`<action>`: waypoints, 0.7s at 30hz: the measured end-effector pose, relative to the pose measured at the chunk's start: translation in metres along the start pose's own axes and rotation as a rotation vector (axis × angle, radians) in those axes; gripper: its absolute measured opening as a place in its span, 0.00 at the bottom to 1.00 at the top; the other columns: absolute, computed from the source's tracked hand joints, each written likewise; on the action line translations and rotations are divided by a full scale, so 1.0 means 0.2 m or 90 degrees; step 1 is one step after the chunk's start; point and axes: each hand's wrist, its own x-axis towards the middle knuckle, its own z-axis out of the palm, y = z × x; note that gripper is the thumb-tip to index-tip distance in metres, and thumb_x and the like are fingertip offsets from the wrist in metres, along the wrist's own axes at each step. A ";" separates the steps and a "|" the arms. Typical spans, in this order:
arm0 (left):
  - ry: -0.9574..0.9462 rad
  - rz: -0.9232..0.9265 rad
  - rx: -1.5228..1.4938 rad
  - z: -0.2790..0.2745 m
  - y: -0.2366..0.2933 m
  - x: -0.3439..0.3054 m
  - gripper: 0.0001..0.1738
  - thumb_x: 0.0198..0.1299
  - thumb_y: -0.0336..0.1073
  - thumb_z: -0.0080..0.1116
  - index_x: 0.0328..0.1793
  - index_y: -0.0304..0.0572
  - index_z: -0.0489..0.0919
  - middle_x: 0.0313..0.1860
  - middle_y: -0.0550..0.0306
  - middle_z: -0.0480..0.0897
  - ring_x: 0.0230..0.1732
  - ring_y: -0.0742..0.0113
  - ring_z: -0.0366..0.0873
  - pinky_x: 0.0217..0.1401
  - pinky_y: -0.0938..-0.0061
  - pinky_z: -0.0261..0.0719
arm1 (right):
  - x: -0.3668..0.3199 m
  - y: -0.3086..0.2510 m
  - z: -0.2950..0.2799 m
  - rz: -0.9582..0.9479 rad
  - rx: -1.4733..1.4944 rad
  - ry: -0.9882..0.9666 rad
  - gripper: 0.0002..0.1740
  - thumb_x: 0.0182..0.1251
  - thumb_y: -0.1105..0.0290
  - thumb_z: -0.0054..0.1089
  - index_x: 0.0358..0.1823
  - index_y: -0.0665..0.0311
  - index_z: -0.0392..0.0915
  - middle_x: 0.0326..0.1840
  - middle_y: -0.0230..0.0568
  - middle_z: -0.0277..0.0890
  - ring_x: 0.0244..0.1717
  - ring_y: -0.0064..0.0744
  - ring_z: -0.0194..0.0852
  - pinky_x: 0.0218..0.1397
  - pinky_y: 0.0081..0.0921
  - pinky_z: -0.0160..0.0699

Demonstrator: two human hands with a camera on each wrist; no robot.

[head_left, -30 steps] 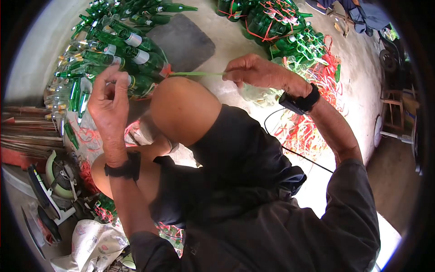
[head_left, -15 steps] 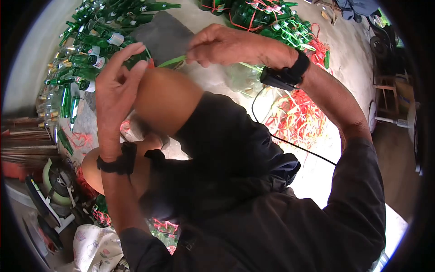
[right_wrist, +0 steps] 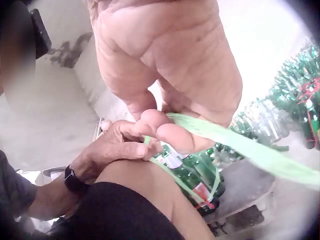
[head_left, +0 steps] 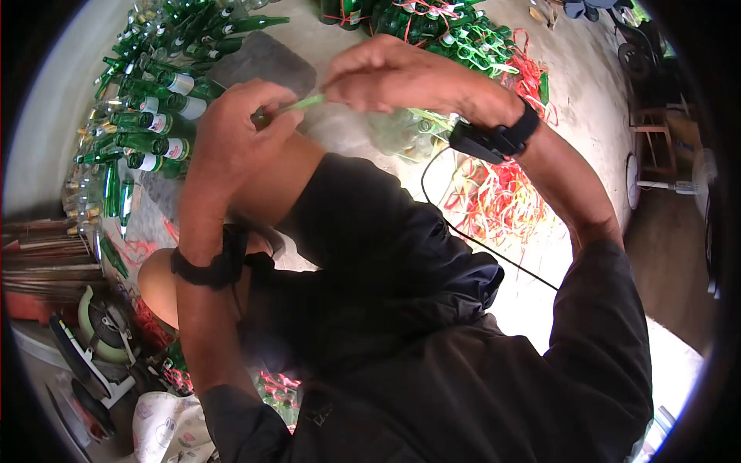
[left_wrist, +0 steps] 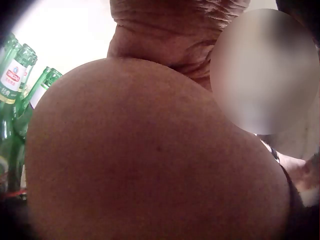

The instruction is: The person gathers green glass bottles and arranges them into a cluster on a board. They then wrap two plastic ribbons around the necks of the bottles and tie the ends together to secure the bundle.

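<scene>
Above the raised knee, the left hand (head_left: pixel 235 143) pinches a light green plastic strip (head_left: pixel 310 102) between thumb and index finger. The right hand (head_left: pixel 409 81) grips the same strip close by, its fingers curled; in the right wrist view the strip (right_wrist: pixel 250 150) trails from the right hand (right_wrist: pixel 170 75) to the right. Below the left hand (right_wrist: pixel 117 145) there, the strip runs down to a cluster of green bottles (right_wrist: pixel 192 175) tied with red at the base. The left wrist view has mostly the knee (left_wrist: pixel 155 150), with the left hand (left_wrist: pixel 165 30) above it, fingers hidden.
Many green bottles (head_left: pixel 139 121) stand and lie at the upper left, beside a dark slab (head_left: pixel 266 65). Tied bottle bundles (head_left: pixel 409 23) are at the top. Red strips (head_left: pixel 502 193) heap on the floor at the right, near a black cable (head_left: pixel 494 251). A fan (head_left: pixel 633 184) stands far right.
The right hand has moved left with the strip, and the two hands are now close together. The left hand has moved right and now pinches the strip. The head view has shifted.
</scene>
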 end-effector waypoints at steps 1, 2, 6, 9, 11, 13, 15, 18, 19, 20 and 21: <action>-0.002 0.029 0.045 0.00 0.01 0.01 0.10 0.63 0.29 0.67 0.48 0.36 0.84 0.33 0.61 0.78 0.31 0.76 0.70 0.33 0.78 0.70 | -0.06 0.04 -0.03 0.002 0.001 0.013 0.14 0.73 0.64 0.60 0.46 0.68 0.85 0.29 0.26 0.75 0.29 0.15 0.67 0.32 0.18 0.67; -0.003 0.030 0.045 -0.01 0.02 0.01 0.10 0.63 0.29 0.67 0.48 0.36 0.84 0.33 0.61 0.78 0.31 0.76 0.70 0.33 0.78 0.70 | -0.12 0.08 -0.05 0.005 0.003 0.025 0.13 0.73 0.66 0.61 0.47 0.69 0.84 0.29 0.26 0.75 0.29 0.15 0.68 0.32 0.18 0.67; -0.025 0.000 0.056 -0.02 0.04 0.03 0.07 0.63 0.30 0.66 0.43 0.35 0.82 0.32 0.60 0.77 0.33 0.72 0.72 0.38 0.75 0.72 | -0.40 0.28 -0.14 0.092 0.000 0.037 0.11 0.73 0.69 0.62 0.48 0.71 0.83 0.31 0.28 0.77 0.31 0.16 0.70 0.35 0.19 0.70; -0.023 0.011 0.053 0.01 0.06 0.04 0.06 0.64 0.31 0.65 0.42 0.35 0.82 0.32 0.61 0.78 0.34 0.73 0.73 0.40 0.74 0.73 | -0.61 0.46 -0.15 0.108 -0.003 0.072 0.09 0.73 0.71 0.63 0.47 0.69 0.83 0.33 0.28 0.80 0.36 0.18 0.75 0.43 0.20 0.75; -0.012 0.025 0.041 0.01 0.07 0.06 0.06 0.65 0.31 0.64 0.41 0.35 0.81 0.32 0.62 0.78 0.34 0.74 0.73 0.41 0.74 0.73 | -0.74 0.56 -0.15 0.183 -0.024 0.198 0.08 0.72 0.73 0.63 0.48 0.67 0.84 0.39 0.30 0.84 0.44 0.23 0.81 0.53 0.24 0.78; -0.061 -0.074 -0.052 0.01 0.10 0.08 0.06 0.68 0.30 0.62 0.43 0.35 0.80 0.33 0.64 0.78 0.35 0.76 0.74 0.41 0.75 0.74 | -0.89 0.90 -0.21 0.171 -0.081 0.240 0.09 0.71 0.75 0.62 0.50 0.66 0.84 0.41 0.33 0.85 0.46 0.26 0.82 0.55 0.26 0.79; -0.068 -0.081 -0.080 0.02 0.09 0.09 0.06 0.69 0.30 0.61 0.45 0.35 0.79 0.34 0.64 0.78 0.36 0.77 0.74 0.41 0.76 0.74 | -1.06 1.33 -0.25 0.160 -0.136 0.282 0.11 0.70 0.76 0.61 0.51 0.65 0.84 0.44 0.36 0.86 0.49 0.29 0.83 0.58 0.28 0.80; -0.075 -0.098 -0.133 0.03 0.06 0.10 0.05 0.70 0.29 0.60 0.47 0.34 0.78 0.37 0.64 0.78 0.37 0.77 0.75 0.42 0.78 0.75 | -1.22 1.66 -0.19 0.228 -0.196 0.303 0.16 0.65 0.79 0.61 0.55 0.65 0.82 0.50 0.44 0.85 0.53 0.36 0.83 0.61 0.31 0.80; -0.070 -0.103 -0.158 0.03 0.06 0.10 0.05 0.71 0.29 0.59 0.48 0.34 0.77 0.38 0.64 0.79 0.37 0.77 0.75 0.43 0.78 0.76 | -1.24 1.63 -0.12 0.290 -0.226 0.331 0.18 0.63 0.79 0.61 0.55 0.65 0.82 0.52 0.47 0.84 0.55 0.40 0.82 0.63 0.33 0.80; -0.071 -0.104 -0.158 0.04 0.07 0.10 0.05 0.71 0.29 0.59 0.48 0.34 0.77 0.38 0.64 0.79 0.37 0.77 0.75 0.43 0.78 0.76 | -1.25 1.61 -0.07 0.351 -0.256 0.357 0.20 0.61 0.79 0.61 0.56 0.65 0.82 0.54 0.50 0.82 0.57 0.44 0.82 0.64 0.35 0.80; -0.064 -0.107 -0.172 0.03 0.09 0.10 0.05 0.71 0.29 0.59 0.48 0.34 0.78 0.38 0.64 0.79 0.37 0.77 0.75 0.44 0.78 0.76 | -1.28 1.68 -0.04 0.350 -0.255 0.356 0.20 0.61 0.79 0.61 0.56 0.65 0.82 0.54 0.50 0.82 0.57 0.44 0.82 0.64 0.35 0.80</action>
